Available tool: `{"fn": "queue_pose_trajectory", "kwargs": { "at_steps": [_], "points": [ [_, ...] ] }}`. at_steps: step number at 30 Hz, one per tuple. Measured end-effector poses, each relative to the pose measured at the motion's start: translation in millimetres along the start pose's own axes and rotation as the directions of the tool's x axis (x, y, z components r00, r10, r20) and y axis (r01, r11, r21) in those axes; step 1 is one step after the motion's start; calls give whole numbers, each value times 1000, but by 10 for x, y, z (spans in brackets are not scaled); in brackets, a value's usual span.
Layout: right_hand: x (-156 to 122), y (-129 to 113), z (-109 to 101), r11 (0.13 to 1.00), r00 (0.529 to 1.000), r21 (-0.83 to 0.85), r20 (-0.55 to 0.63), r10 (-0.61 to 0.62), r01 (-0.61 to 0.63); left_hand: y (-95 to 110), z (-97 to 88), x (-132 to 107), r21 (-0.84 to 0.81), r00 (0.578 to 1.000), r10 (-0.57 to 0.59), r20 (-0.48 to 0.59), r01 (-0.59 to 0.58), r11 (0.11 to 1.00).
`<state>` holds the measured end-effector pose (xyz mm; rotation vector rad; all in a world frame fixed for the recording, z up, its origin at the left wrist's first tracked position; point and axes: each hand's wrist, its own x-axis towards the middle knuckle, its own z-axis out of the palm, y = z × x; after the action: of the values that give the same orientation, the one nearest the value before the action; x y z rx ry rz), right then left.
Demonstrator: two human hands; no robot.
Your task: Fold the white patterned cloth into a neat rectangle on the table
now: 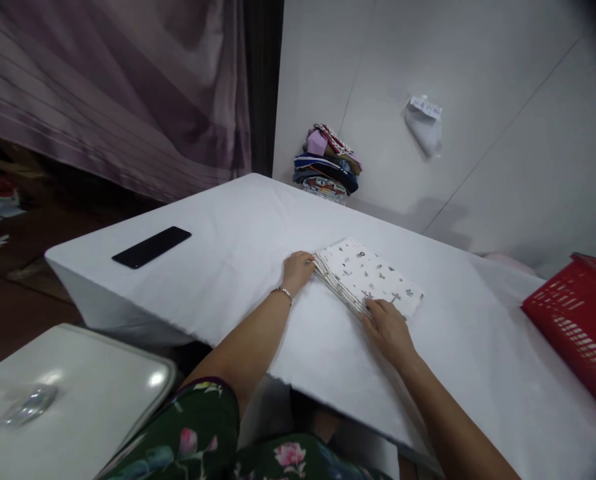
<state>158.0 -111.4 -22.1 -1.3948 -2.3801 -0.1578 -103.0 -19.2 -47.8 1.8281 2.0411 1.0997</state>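
Left hand, right hand, folded printed cloth between, both touching

Counter: matt white cloth cover, smooth. Folded cloth: soft printed cotton, matt. Phone: glossy black glass. Basket: red plastic lattice. Bracelet: shiny metal.

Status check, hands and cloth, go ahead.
Left hand and right hand flat on folded printed cloth. Cloth lies on white table. Nothing blocking.
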Motion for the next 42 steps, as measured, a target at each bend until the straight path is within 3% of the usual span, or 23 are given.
{"fn": "queue_pose_trajectory", "kwargs": {
  "at_steps": [6, 15, 30, 36, 42],
  "points": [
    [47, -72, 23, 999, 997, -43, 80, 17, -14, -14, 14, 18, 49, 999, -42, 11, 41, 998],
    [-40, -75, 66, 999, 999, -10, -9, 39, -39, -9, 6, 23, 51, 996, -69, 60, 66, 997],
    [-83, -48, 179, 999, 994, -23, -98, 41, -43, 29, -123, 97, -143, 970, -105, 219, 139, 980],
    [-123, -104, 72, 985, 982, 118, -129, 140, -124, 62, -96, 98, -138, 976, -133, 170, 158, 978],
    [-127, -124, 27, 976, 984, 155, -67, 165, -153, 48, -93, 72, -44, 979, -108, 174, 118, 992]
  ]
}}
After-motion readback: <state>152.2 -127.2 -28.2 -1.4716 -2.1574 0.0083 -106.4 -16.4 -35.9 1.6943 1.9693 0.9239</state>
